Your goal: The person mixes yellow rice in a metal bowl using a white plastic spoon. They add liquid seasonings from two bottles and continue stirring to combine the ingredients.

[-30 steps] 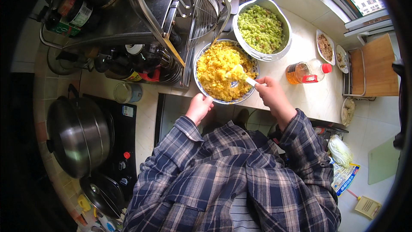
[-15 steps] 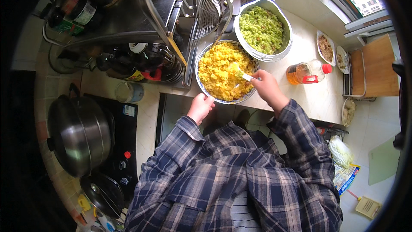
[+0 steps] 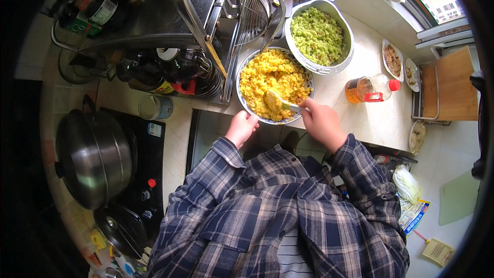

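A patterned blue-and-white bowl (image 3: 275,72) full of yellow, crumbly food sits at the counter's edge. My left hand (image 3: 243,126) grips its lower-left rim. My right hand (image 3: 321,121) holds a spoon (image 3: 288,105), whose head is partly buried in the lower middle of the food. Behind and to the right stands a metal bowl (image 3: 343,45) of chopped green food. Right of my right hand is a clear bottle (image 3: 370,90) with a red cap and orange liquid.
Steel shelving (image 3: 149,25) with dark bottles is on the left, above a jar (image 3: 155,107). A stove (image 3: 146,159) carries a large pan (image 3: 92,157). Small dishes (image 3: 392,59) and a wooden board (image 3: 453,85) are at the right, near a window. A cabbage (image 3: 407,183) lies lower right.
The spoon head has moved down and left through the yellow food, leaving a hollow. My right hand shifted with it. My left hand has stayed at the rim.
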The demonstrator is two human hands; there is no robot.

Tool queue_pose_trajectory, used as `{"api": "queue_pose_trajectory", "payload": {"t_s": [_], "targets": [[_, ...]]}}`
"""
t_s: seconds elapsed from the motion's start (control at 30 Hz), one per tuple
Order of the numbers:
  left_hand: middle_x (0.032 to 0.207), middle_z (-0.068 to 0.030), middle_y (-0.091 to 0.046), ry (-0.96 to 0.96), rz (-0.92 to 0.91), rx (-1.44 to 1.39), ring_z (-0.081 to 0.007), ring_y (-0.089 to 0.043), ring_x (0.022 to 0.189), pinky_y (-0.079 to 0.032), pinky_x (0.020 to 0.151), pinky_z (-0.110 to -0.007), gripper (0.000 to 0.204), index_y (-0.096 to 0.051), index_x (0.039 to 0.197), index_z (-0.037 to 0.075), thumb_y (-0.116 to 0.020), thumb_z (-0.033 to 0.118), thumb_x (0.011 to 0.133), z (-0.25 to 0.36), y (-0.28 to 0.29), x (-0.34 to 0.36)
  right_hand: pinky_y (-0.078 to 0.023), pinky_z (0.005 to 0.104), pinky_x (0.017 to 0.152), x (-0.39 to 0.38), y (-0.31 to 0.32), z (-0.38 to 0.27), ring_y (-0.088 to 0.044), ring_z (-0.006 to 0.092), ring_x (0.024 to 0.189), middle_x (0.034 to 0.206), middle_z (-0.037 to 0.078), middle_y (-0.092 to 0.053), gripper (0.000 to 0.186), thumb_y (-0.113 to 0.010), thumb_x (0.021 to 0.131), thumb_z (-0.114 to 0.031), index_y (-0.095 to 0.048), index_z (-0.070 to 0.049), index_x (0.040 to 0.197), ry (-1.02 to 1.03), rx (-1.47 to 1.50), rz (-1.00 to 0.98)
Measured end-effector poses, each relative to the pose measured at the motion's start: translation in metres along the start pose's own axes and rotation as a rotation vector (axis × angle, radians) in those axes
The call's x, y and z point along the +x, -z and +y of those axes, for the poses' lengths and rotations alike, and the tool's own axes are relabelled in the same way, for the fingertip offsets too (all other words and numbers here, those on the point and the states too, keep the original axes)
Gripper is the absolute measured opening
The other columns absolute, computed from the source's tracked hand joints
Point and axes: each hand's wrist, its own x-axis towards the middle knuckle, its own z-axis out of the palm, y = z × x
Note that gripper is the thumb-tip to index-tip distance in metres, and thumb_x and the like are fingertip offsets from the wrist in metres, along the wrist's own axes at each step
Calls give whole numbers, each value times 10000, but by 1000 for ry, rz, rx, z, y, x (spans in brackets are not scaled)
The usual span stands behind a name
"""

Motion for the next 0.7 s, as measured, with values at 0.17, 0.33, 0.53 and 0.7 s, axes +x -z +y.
{"api": "queue_pose_trajectory", "payload": {"t_s": [0.17, 0.33, 0.53, 0.7], "targets": [[794, -50, -627, -8, -1, 11, -115, -571, 671, -482, 623, -271, 242, -585, 953, -15, -591, 227, 939, -3, 1, 2, -499, 468, 636, -1, 24, 12, -649, 378, 725, 739, 166, -664, 131, -612, 891, -183, -643, -119, 1001, -15, 14, 116], [803, -52, -629, 1, -6, 14, -116, -574, 676, -485, 628, -272, 247, -587, 964, -18, -589, 228, 941, -1, 1, 1, -469, 365, 604, -7, 55, 16, -609, 264, 619, 668, 145, -611, 181, -635, 879, -164, -647, -64, 1029, -129, 164, 94], [811, -50, -629, -3, -9, 12, -116, -576, 688, -486, 635, -272, 245, -586, 970, -18, -583, 226, 945, 0, 1, 0, -471, 335, 622, -24, 55, 16, -599, 204, 660, 711, 118, -623, 189, -619, 883, -174, -657, -44, 1015, -264, 237, -97], [814, -50, -625, -9, -14, 14, -116, -577, 696, -485, 636, -272, 244, -585, 974, -17, -579, 225, 947, -1, 1, 1, -508, 402, 677, -25, 27, 19, -662, 286, 759, 776, 162, -666, 182, -621, 878, -186, -657, -57, 1001, -268, 244, -146]]}}
